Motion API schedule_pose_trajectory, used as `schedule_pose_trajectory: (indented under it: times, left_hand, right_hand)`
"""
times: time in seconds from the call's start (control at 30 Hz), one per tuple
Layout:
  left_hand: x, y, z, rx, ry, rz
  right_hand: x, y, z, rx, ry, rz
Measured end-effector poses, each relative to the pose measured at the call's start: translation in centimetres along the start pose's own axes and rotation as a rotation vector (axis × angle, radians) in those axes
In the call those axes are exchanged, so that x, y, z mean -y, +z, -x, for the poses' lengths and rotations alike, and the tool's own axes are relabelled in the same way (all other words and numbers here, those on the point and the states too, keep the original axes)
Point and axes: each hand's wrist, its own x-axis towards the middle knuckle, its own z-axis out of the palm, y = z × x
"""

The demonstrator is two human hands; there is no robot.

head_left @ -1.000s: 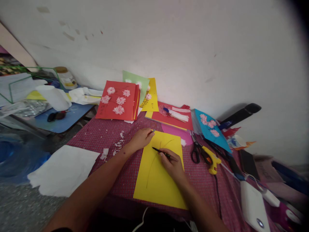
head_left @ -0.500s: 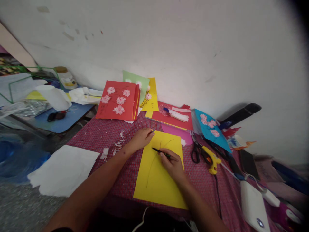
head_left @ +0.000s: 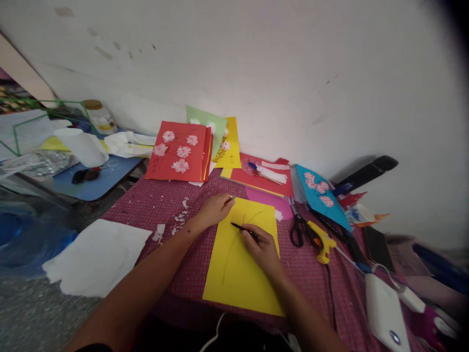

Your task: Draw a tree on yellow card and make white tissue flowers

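From the head view, right hand (head_left: 261,245) pinching a black pen (head_left: 240,227), yellow sheet (head_left: 242,288) beneath that hand, thin curved lines (head_left: 231,248) left of it, left hand (head_left: 215,210) curled around a small greyish object (head_left: 233,198) too small to identify, scissors (head_left: 297,231) and yellow glue gun (head_left: 324,244) right of the right hand.

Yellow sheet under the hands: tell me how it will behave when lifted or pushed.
The yellow sheet is probably light, as its edges look thin. It likely has some stiffness, since it lies flat without curling. A push might pivot it about the left hand, which rests at its far left corner.
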Motion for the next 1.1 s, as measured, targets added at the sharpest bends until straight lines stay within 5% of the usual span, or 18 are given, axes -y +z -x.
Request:
schedule_pose_trajectory:
  times: [0.67, 1.1]
  left_hand:
    - [-0.1, -0.1, 0.0, 0.002, -0.015, 0.000]
    - [-0.2, -0.1, -0.1, -0.002, -0.009, 0.007]
  right_hand:
    - [0.6, -1.3, 0.4, 0.135, 0.019, -0.019]
    - [1.0, -1.5, 0.3, 0.092, 0.018, -0.047]
